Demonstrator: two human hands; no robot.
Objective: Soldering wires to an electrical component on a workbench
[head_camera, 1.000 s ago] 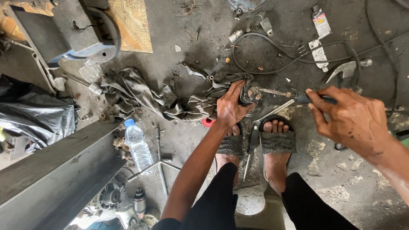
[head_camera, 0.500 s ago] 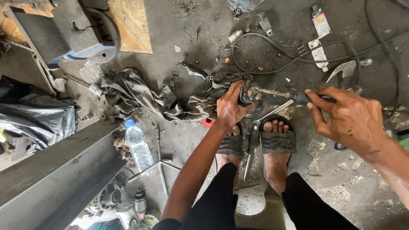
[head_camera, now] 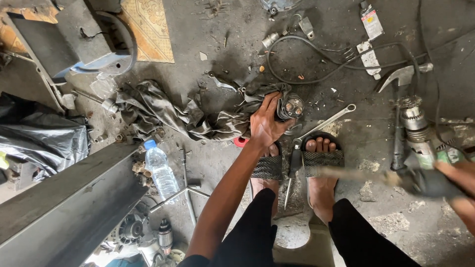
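Just above the middle of the frame the left hand (head_camera: 264, 123) presses down on a small round metal motor part (head_camera: 292, 106), fingers wrapped over it and the grey rag (head_camera: 168, 116) beside it on the floor (head_camera: 222, 39). At the right edge, the right hand (head_camera: 457, 180) grips a blurred tool (head_camera: 376, 177), its long handle pointing left toward the part.

The right hand (head_camera: 457, 180) is cut off by the right picture edge and smeared by motion, its grip on the blurred hammer (head_camera: 396, 177) cannot be told, and the small metal part (head_camera: 292, 106) is half hidden by the rag (head_camera: 173, 111).
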